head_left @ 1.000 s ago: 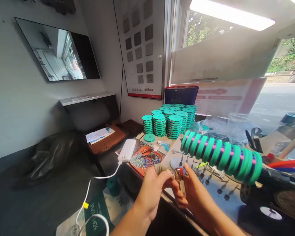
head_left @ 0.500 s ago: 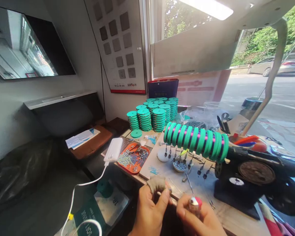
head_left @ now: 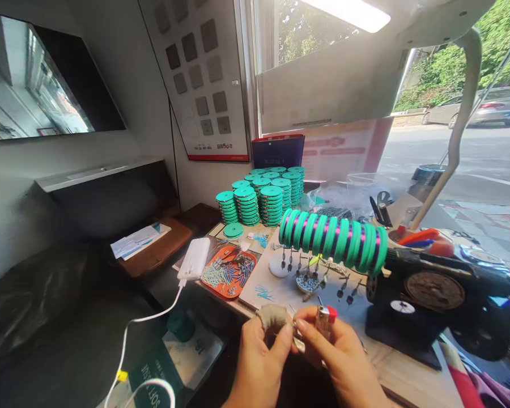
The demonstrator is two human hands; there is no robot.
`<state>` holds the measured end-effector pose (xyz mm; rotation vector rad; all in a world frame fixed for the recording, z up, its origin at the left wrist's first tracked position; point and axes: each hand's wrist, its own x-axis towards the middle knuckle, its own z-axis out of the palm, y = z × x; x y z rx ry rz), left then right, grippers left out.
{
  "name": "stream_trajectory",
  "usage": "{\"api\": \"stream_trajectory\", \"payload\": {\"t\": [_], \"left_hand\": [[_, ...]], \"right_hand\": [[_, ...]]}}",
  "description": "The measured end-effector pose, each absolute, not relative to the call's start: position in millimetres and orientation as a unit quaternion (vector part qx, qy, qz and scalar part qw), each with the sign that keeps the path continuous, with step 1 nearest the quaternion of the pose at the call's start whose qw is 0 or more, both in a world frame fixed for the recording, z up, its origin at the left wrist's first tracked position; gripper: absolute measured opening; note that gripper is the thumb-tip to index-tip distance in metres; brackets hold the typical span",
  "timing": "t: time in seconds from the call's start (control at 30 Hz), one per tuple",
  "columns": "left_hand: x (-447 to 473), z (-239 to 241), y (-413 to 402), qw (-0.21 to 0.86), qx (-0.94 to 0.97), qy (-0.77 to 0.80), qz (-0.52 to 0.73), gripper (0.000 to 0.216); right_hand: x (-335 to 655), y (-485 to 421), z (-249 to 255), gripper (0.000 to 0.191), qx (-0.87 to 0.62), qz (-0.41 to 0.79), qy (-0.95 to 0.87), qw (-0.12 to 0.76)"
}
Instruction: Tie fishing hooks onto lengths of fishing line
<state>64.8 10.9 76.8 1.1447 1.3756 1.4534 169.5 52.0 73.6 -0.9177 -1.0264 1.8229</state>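
My left hand [head_left: 261, 354], a beige cloth finger cover [head_left: 272, 313] on its index finger, is closed in a pinch at the table's front edge. Whatever lies between thumb and finger is too small to make out. Close against it on the right, my right hand [head_left: 344, 354] is closed around a lighter [head_left: 324, 318] with a red top, held upright. The right thumb and index finger meet at the left fingertips, where a thin, small item shows but cannot be named. Beyond both hands is a bowl of small grey-blue beads [head_left: 308, 281].
Green spools on a black winding machine [head_left: 433, 289] stand at right, with small weights dangling below them. Stacks of green spools [head_left: 272, 204] are behind. At left lie an orange tray [head_left: 238, 289] of small parts and a white power bank [head_left: 195, 258] with a cable.
My right hand has moved left and up with the lighter, so its fingertips now meet those of my left hand. The left hand stays nearly in place, and the view has shifted slightly.
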Motion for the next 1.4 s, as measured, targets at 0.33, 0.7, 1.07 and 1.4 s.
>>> {"api": "stream_trajectory", "payload": {"t": [0.33,0.7,1.07,1.4], "left_hand": [[66.8,77.9,13.6,0.421,0.436,0.538,0.586,0.022],[66.5,75.3,12.9,0.410,0.443,0.552,0.576,0.021],[67.8,80.5,14.5,0.440,0.407,0.536,0.595,0.020],[68.1,79.2,15.8,0.479,0.378,0.513,0.604,0.021]], "right_hand": [[166.1,52.4,65.6,0.039,-0.371,0.732,-0.394,0.415],[165.6,55.1,57.8,0.042,-0.372,0.736,-0.403,0.397],[165.3,55.0,61.5,0.043,-0.372,0.745,-0.393,0.390],[164.2,55.8,54.6,0.041,-0.363,0.755,-0.387,0.385]]}}
